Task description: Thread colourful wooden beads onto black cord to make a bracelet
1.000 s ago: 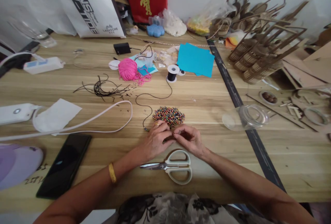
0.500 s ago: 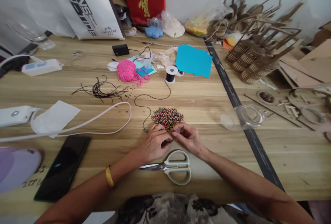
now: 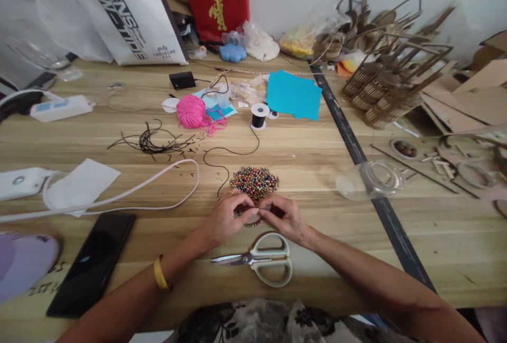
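Note:
My left hand [image 3: 229, 220] and my right hand [image 3: 285, 220] meet in a pinch just below a heap of small multicoloured beads [image 3: 255, 182]. Between them they grip a beaded cord [image 3: 252, 223], and its row of beads curves below the fingertips. The exact spot they pinch is hidden by the fingers. Thin black cord [image 3: 232, 151] winds from a spool [image 3: 259, 116] down to my left hand. White-handled scissors [image 3: 271, 259] lie right below the hands, blades toward the left.
A black phone [image 3: 92, 263] and a white cable [image 3: 158, 207] lie to the left. Cut black cord pieces [image 3: 150, 141], pink yarn [image 3: 190, 111] and blue sheets [image 3: 293, 94] are farther back. At the right stand a clear jar [image 3: 382, 179] and brown baskets [image 3: 380, 94].
My fingertips have come together, the left hand turning and opening its palm side to view. The beaded row now shows below them. The whole view has shifted slightly.

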`<control>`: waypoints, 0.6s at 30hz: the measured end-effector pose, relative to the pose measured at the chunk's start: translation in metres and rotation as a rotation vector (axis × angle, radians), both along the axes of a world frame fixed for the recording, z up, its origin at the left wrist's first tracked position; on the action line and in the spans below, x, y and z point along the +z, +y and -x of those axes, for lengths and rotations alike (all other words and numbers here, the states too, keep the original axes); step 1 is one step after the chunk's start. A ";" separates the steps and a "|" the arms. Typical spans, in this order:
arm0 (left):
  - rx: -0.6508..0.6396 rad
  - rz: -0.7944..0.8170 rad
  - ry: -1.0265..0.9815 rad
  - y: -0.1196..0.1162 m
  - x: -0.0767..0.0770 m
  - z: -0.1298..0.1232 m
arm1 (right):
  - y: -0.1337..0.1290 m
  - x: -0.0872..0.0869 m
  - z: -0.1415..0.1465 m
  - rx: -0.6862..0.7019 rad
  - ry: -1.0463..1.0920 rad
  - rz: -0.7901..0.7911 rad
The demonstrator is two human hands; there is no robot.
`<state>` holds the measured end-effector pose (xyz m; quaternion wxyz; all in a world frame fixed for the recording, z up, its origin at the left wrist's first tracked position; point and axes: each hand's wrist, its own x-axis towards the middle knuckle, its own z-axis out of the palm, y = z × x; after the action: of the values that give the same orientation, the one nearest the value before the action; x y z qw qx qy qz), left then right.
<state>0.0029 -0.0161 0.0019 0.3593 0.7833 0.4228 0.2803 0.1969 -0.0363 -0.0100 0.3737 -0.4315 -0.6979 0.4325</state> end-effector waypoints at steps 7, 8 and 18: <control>-0.056 -0.051 -0.021 0.000 0.003 -0.001 | 0.001 0.002 0.001 0.054 -0.010 -0.052; -0.056 -0.055 -0.030 0.000 0.003 -0.001 | 0.001 0.003 0.001 0.054 -0.008 -0.053; -0.020 -0.087 -0.061 0.001 0.003 -0.001 | 0.000 0.000 0.002 0.007 -0.005 -0.067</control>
<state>0.0044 -0.0154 0.0053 0.3403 0.7934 0.3913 0.3186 0.1944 -0.0365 -0.0097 0.3848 -0.4171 -0.7145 0.4091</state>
